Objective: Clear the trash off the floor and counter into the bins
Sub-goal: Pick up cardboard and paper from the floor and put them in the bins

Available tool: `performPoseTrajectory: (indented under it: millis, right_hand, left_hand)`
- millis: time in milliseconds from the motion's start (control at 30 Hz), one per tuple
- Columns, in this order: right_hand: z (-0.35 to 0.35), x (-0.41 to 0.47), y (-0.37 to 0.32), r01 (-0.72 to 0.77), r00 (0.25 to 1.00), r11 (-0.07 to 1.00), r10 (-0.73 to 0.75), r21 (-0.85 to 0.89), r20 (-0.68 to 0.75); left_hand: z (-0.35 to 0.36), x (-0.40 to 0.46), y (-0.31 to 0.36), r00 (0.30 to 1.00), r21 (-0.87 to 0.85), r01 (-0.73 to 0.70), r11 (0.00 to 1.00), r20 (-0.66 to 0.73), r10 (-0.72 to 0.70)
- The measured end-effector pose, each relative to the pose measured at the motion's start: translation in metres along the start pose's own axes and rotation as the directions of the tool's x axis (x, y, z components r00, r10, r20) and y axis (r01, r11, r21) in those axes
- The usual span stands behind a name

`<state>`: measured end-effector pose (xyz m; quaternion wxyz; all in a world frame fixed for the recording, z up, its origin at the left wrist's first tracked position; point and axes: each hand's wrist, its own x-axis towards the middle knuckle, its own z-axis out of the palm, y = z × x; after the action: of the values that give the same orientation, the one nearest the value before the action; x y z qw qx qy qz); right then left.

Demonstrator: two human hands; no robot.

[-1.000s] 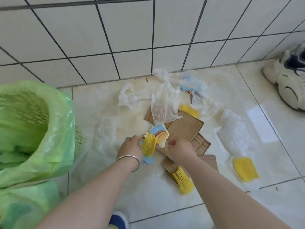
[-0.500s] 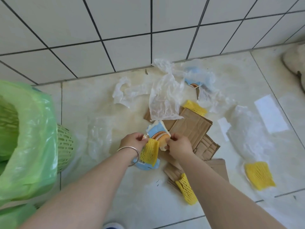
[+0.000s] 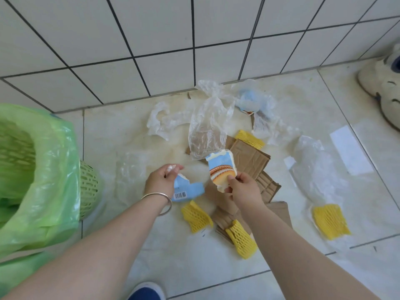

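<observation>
My left hand (image 3: pixel 161 179) pinches a torn blue wrapper piece with a barcode (image 3: pixel 187 190). In my right hand (image 3: pixel 243 189) I pinch another torn wrapper piece with a printed pastry picture (image 3: pixel 221 169). Both hang just above the floor litter. Below them lie brown cardboard pieces (image 3: pixel 249 161) and yellow foam nets (image 3: pixel 195 216) (image 3: pixel 241 240) (image 3: pixel 330 220). Clear plastic bags (image 3: pixel 206 128) lie toward the wall. A green basket bin with a green liner (image 3: pixel 41 169) stands at the left.
A white tiled wall (image 3: pixel 194 40) closes the far side. A pale shoe (image 3: pixel 383 87) stands at the far right. White paper slips (image 3: pixel 348 148) lie on the floor tiles. A second green bag (image 3: pixel 19 271) sits at the bottom left. A blue shoe tip (image 3: pixel 147 292) shows at the bottom.
The wrapper has come apart into two pieces, one in each hand. The yellow foam net that my left hand held now lies on the floor below it.
</observation>
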<state>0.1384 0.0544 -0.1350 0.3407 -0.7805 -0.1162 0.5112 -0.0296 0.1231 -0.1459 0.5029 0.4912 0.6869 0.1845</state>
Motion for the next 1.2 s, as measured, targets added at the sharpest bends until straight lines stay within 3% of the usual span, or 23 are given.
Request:
performPoseTrajectory:
  millis: [100,200,333,500,633,833,1067,1200]
  right_hand:
    - [-0.017,0.005,0.000,0.029,0.991,0.999,-0.026,0.023,-0.134]
    - [-0.029,0.016,0.008,0.002,0.959,0.999,-0.012,-0.036,-0.283]
    - [-0.027,0.029,0.021,-0.065,0.939,0.988,0.012,-0.143,-0.345]
    - [-0.022,0.034,0.016,-0.069,0.966,0.984,0.025,-0.163,-0.256]
    - [-0.034,0.030,0.010,0.002,0.966,0.983,-0.049,-0.184,-0.255]
    - [-0.090,0.031,0.014,0.118,0.927,0.990,-0.136,-0.073,-0.349]
    - [-0.143,0.025,0.041,-0.058,0.938,0.998,0.067,0.034,-0.340]
    - [-0.151,0.016,0.062,-0.140,0.944,0.990,0.136,0.010,-0.301]
  left_hand:
    - [0.002,0.006,0.008,0.987,-0.012,-0.010,1.000,-0.163,0.008]
    - [0.016,0.013,0.015,0.964,-0.085,0.066,0.994,-0.250,-0.086]
    - [0.052,0.023,0.008,0.949,-0.208,0.291,0.934,-0.061,-0.309]
    - [0.082,0.009,0.005,0.914,-0.199,0.400,0.895,0.153,-0.375]
    - [0.089,0.004,0.008,0.923,-0.218,0.367,0.904,0.210,-0.324]
    - [0.082,-0.002,0.017,0.944,-0.278,0.313,0.908,0.195,-0.265]
    - [0.102,-0.019,0.018,0.954,-0.197,0.296,0.935,0.101,-0.281]
    - [0.121,-0.030,0.014,0.953,-0.088,0.285,0.955,0.132,-0.272]
